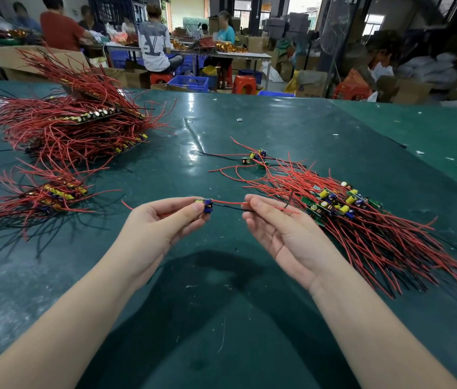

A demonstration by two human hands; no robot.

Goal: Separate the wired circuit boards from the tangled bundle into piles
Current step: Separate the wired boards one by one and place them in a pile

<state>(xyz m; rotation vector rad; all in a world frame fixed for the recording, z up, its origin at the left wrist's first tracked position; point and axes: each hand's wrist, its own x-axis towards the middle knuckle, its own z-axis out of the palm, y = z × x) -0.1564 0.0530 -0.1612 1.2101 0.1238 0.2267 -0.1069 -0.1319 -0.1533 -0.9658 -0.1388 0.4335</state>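
Observation:
My left hand (162, 223) pinches a small circuit board (204, 205) with a blue and yellow part, held above the green table (221, 290). Its red and black wires (230, 204) run right into my right hand (275, 228), which pinches them at the fingertips. Just right of that hand lies a pile of boards with long red and black wires (362, 220). A small group of boards (256, 158) rests farther back. A big tangled bundle (75, 127) sits at the far left, and a smaller pile (50, 195) lies in front of it.
The green mat ends at the far edge, where red stools (245, 84), blue crates (189, 83) and cardboard boxes stand. Several people sit at benches beyond. Small scraps dot the mat at the right.

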